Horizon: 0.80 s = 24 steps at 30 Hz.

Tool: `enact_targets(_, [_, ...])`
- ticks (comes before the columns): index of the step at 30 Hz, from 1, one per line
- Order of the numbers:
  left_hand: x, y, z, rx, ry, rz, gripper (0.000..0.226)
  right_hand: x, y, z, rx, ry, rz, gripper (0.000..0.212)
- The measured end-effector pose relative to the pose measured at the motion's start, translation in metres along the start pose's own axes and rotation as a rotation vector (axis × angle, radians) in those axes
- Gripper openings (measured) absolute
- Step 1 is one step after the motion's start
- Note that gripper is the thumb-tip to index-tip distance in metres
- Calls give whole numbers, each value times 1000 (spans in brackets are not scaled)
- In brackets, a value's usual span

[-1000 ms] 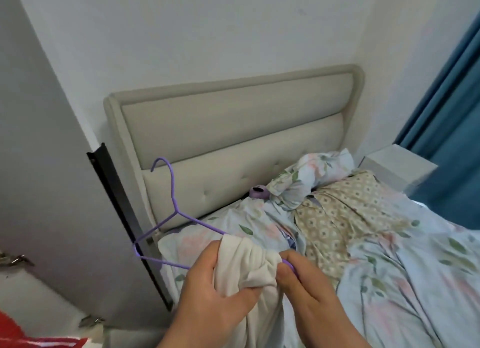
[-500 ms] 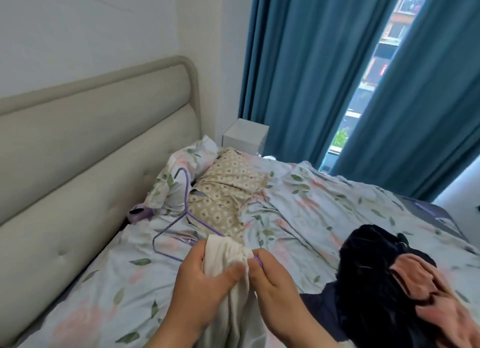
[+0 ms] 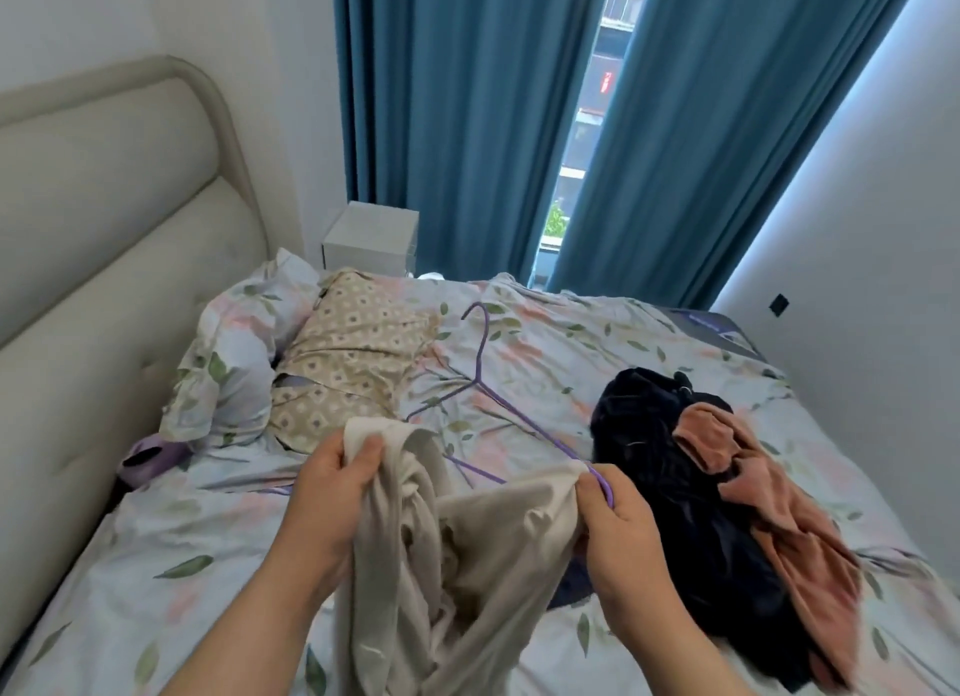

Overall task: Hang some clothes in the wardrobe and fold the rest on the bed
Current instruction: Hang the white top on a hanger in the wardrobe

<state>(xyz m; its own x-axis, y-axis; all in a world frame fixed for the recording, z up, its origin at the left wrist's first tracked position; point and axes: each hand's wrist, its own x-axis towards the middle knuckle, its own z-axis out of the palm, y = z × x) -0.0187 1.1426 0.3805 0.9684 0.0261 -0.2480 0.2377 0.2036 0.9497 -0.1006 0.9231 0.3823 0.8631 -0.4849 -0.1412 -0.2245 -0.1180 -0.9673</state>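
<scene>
A cream garment (image 3: pixel 467 555) hangs between my two hands over the floral bed (image 3: pixel 571 363). My left hand (image 3: pixel 332 493) grips its upper left corner. My right hand (image 3: pixel 618 519) pinches the garment's other edge together with one end of a purple wire hanger (image 3: pixel 485 383), whose hook points away toward the window. To the right on the bed lies a heap of black clothing (image 3: pixel 670 467) with a rust-pink garment (image 3: pixel 763 493) draped over it.
A padded beige headboard (image 3: pixel 104 259) runs along the left. Floral pillow (image 3: pixel 234 352) and beige patterned pillow (image 3: pixel 353 363) lie at the bed's head, with a small purple object (image 3: pixel 148 459) beside them. A white nightstand (image 3: pixel 371 241) and blue curtains (image 3: pixel 467 124) stand behind.
The view has swung right from the headboard to the window side of the bed. My hands have moved apart, spreading the cream garment, and the hanger now sticks out from my right hand.
</scene>
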Motion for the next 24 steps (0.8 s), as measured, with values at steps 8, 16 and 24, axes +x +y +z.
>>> enact_targets(8, [37,-10,22,350,-79,21,13,26,16,-48,-39,119,-24,27])
enact_targets(16, [87,-39,79,390,-47,8,38,80,45,-123,-55,267,-22,25])
enact_targets(24, [176,-139,104,445,25,-81,31,187,140,-140,-40,281,79,24])
